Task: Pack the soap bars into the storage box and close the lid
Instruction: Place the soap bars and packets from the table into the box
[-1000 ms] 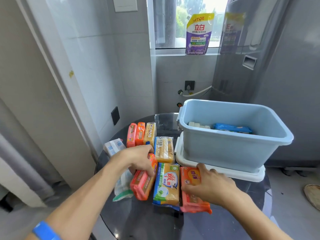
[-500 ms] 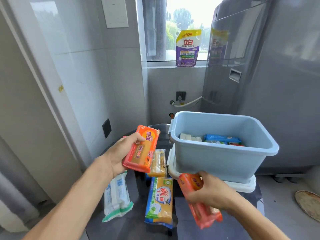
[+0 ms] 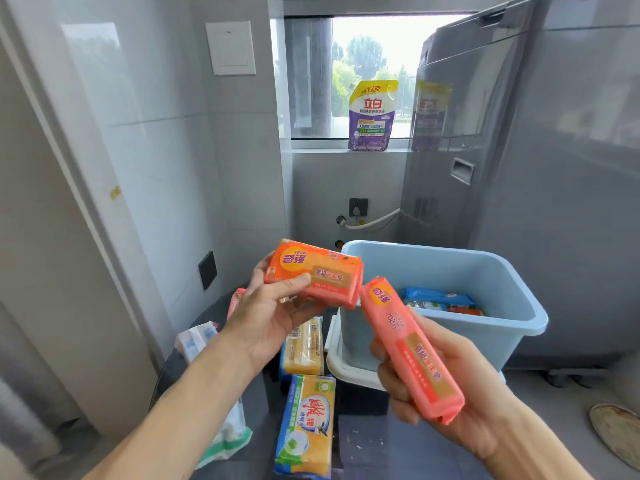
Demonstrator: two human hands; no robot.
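My left hand holds an orange soap pack up beside the left rim of the light blue storage box. My right hand grips a second orange soap pack in front of the box. The box stands on its white lid and holds blue and green packs. On the dark round table lie two yellow soap packs, a white pack, a white-green pack and an orange pack partly hidden by my left hand.
A grey washing machine stands behind and to the right of the box. A purple detergent pouch sits on the window sill. Tiled wall and a door frame close in the left side. A round mat lies on the floor at right.
Both hands have lifted their orange soap packs off the table and raised them toward the box. The camera has tilted up.
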